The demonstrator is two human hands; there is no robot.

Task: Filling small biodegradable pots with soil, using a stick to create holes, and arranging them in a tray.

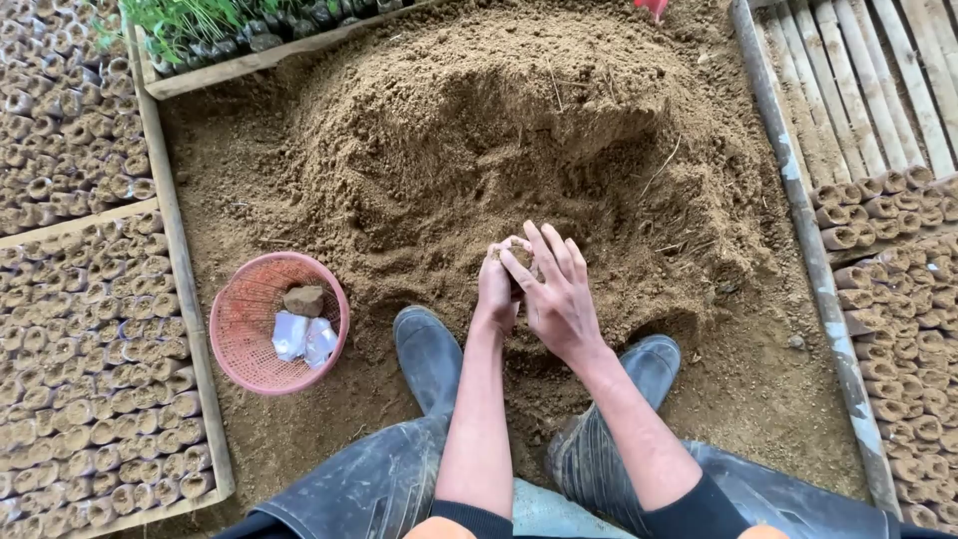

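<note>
- Filling goes on: left of the soil heap point(519, 130), rows of packed seedling bags point(90, 359) stand done, and a pink basket point(249, 339) holds what look like flat empty ones.
- At the heap's near foot, left hand point(496, 289) is closed round a small soil-filled bag point(519, 262).
- Right hand point(559, 294), fingers spread, cups it.
- Right of the heap, more filled bags point(898, 299) stand.

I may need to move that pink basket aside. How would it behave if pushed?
The pink basket looks like thin mesh plastic, so probably light and slightly flexible. It holds only a soil clod and crumpled plastic, so it should slide easily, perhaps dragging in the loose soil.
</note>
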